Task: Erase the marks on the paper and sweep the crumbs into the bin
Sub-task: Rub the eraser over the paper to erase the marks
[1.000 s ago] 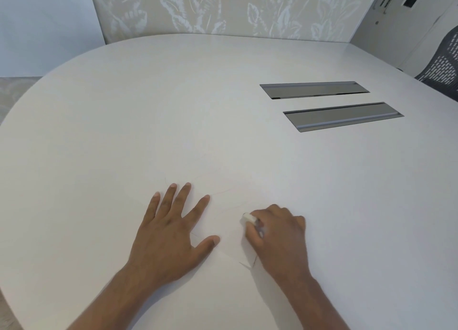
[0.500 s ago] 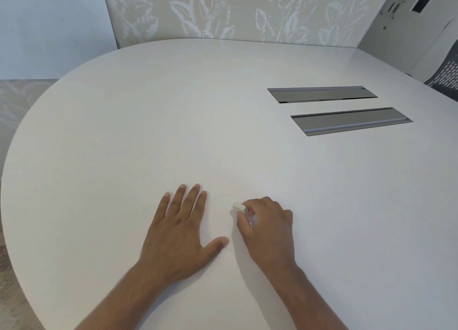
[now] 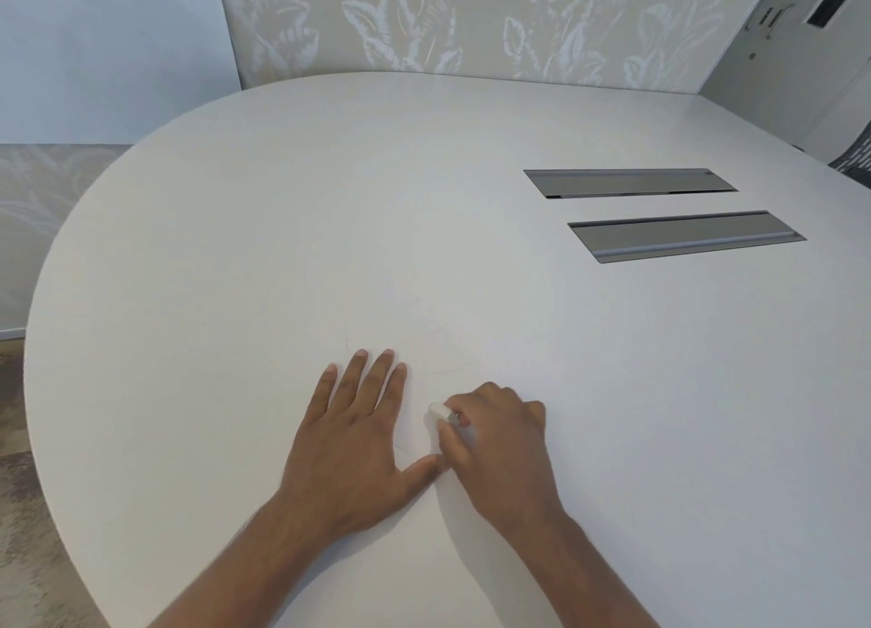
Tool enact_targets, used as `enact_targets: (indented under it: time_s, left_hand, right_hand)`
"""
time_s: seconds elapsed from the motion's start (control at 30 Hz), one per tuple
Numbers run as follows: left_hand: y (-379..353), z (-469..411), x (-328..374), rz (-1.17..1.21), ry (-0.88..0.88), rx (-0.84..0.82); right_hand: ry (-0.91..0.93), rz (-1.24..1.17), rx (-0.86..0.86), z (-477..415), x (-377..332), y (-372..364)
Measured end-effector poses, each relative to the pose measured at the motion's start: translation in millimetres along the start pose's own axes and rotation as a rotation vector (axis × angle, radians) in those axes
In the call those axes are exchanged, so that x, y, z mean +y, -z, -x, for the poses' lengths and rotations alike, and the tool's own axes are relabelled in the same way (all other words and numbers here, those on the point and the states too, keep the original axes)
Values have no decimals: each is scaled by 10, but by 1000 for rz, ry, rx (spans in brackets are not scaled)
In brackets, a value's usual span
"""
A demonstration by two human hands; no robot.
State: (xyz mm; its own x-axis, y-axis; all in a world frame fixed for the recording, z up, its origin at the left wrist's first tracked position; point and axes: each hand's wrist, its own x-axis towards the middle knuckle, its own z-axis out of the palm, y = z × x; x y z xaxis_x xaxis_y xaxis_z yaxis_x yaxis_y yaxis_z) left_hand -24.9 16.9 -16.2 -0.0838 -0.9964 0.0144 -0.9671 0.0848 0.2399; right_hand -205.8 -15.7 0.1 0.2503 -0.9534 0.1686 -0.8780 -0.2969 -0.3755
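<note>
A white sheet of paper (image 3: 452, 358) lies on the white table, almost the same colour, so its edges are hard to make out. Faint pencil marks (image 3: 443, 372) show just beyond my hands. My left hand (image 3: 351, 443) lies flat on the paper, fingers spread, palm down. My right hand (image 3: 497, 443) is closed around a small white eraser (image 3: 439, 410), whose tip pokes out between thumb and forefinger and touches the paper. The left thumb almost meets the right thumb. No bin is in view.
The large rounded white table (image 3: 283, 250) has two grey recessed cable hatches (image 3: 683, 236) at the far right. A patterned wall panel stands behind the table. A mesh office chair (image 3: 855, 165) shows at the right edge, and carpet at the lower left.
My right hand with the eraser has slid left and slightly away, closer to the left hand. The left hand stays flat, its fingers drawn closer together. The camera view has shifted left.
</note>
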Motion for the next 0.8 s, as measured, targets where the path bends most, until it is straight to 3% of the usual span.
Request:
enact_targets:
  time_s: [0.07,0.2,0.37,0.43,0.6,0.8]
  left_hand:
    - [-15,0,0,6,1,5]
    - [-23,-5,-18,23,-1,-1]
    - [-24,-2,-2,22,-6,22]
    - [-37,2,-18,36,-2,21]
    - [-34,-1,-12,34,-8,19]
    - [-31,-4,-13,2,-6,10]
  right_hand:
    - [44,32,-5,29,-14,-12]
    - [-86,55,62,-77,106,72]
    - [64,-39,-80,60,-39,46]
    - [19,-150,-84,48,12,49]
    - [-319,-338,242,-48,279,188]
    - [-243,-170,91,-25,177,124]
